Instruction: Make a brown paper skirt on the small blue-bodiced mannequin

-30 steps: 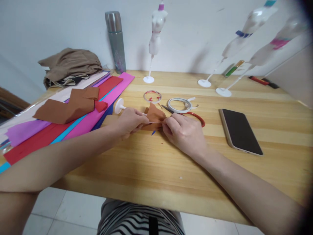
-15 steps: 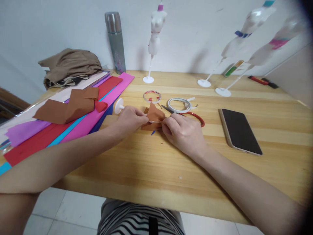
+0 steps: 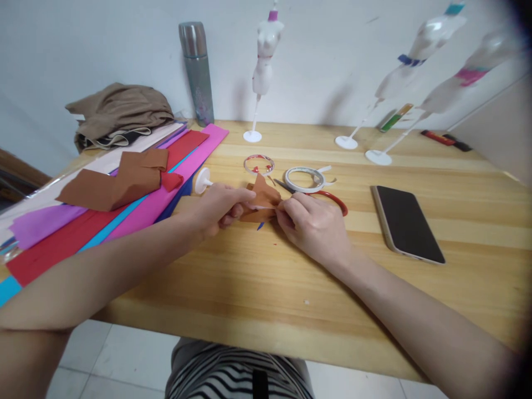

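A small piece of brown crepe paper (image 3: 265, 193), folded with a peak standing up, lies between my hands over the wooden table. My left hand (image 3: 222, 208) has its fingers curled and its thumb laid over the paper's left edge. My right hand (image 3: 313, 221) pinches the paper's right edge with bent fingers. Left of the paper, a white round stand base (image 3: 202, 180) lies on its side, its stem running behind my left hand. What the stem joins is hidden. A thin white strip shows along the paper's lower fold. A blue scrap (image 3: 260, 226) pokes out below.
Scissors with red handles (image 3: 332, 198) lie by a white tape roll (image 3: 305, 178) and a clear tape ring (image 3: 259, 164). Dress-form mannequins (image 3: 262, 77) stand along the wall near a flask (image 3: 197, 77). A phone (image 3: 409, 221) lies right, coloured crepe sheets (image 3: 137, 216) left.
My left hand has shifted its grip: its thumb now stretches over the paper and its fingers curl beneath. The right hand and the paper stay nearly in place.
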Demonstrator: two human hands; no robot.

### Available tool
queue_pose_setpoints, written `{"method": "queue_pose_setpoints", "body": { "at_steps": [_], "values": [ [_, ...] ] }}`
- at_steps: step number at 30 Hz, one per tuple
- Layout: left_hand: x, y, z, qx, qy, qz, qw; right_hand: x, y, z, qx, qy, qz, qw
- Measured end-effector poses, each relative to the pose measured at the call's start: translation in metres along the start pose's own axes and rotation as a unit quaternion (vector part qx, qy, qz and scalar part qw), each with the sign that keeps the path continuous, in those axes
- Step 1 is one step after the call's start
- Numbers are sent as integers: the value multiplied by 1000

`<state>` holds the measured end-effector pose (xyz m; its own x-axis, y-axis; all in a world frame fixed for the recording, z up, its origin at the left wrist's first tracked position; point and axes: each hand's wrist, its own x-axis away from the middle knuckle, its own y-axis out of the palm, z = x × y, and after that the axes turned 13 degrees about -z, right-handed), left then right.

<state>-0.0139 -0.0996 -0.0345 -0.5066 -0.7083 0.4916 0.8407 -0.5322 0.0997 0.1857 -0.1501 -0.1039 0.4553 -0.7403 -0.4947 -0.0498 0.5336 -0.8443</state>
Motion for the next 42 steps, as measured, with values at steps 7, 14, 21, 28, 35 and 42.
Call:
{"method": "queue_pose_setpoints", "body": {
  "at_steps": [7,14,21,28,35,42],
  "values": [
    [7,3,7,8,-5,13,1000,0,-1,-2,2,2,5,1000],
    [5,-10,0,-96,89,57,990,-1,-2,0,-3,-10,21,1000],
    [-13,-36,-25,-509,377,143,760,2,-1,-1,-87,18,-14,996],
    [-35,-38,-28,-631,502,99,584,3,0,0,-189,58,-6,980],
    [-42,-24,-27,-636,541,73,545,3,-1,0,-165,61,-6,984],
    [-43,-20,-32,-635,507,67,579,5,-2,2,-151,52,-19,987]
  ]
}}
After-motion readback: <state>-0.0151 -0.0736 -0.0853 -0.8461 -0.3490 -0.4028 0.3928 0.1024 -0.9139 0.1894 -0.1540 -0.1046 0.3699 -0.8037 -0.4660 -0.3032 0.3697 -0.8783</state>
